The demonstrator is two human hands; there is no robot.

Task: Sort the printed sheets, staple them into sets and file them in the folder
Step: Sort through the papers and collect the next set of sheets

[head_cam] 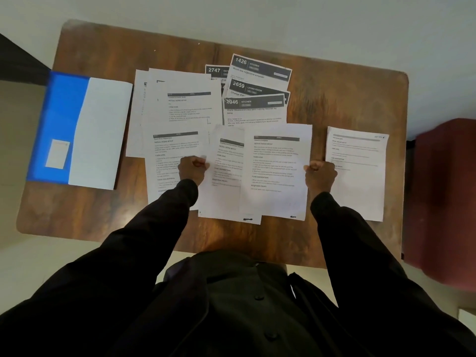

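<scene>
Printed sheets cover the middle of a wooden table [103,55]. My left hand [192,170] is closed on the right edge of a sheet [175,150] at the left of centre. My right hand [319,173] pinches the right edge of a text sheet [277,173] in the centre, which overlaps another sheet [226,161]. Several sheets with dark numbered headers [257,83] are fanned at the back. A loose pile of text sheets [180,99] lies at the back left. One single sheet [358,171] lies apart on the right. A blue folder [77,130] lies open at the left. No stapler is in view.
A dark red chair [445,197] stands close to the table's right edge. A dark piece of furniture [18,60] is at the far left. The near table edge runs just in front of my body.
</scene>
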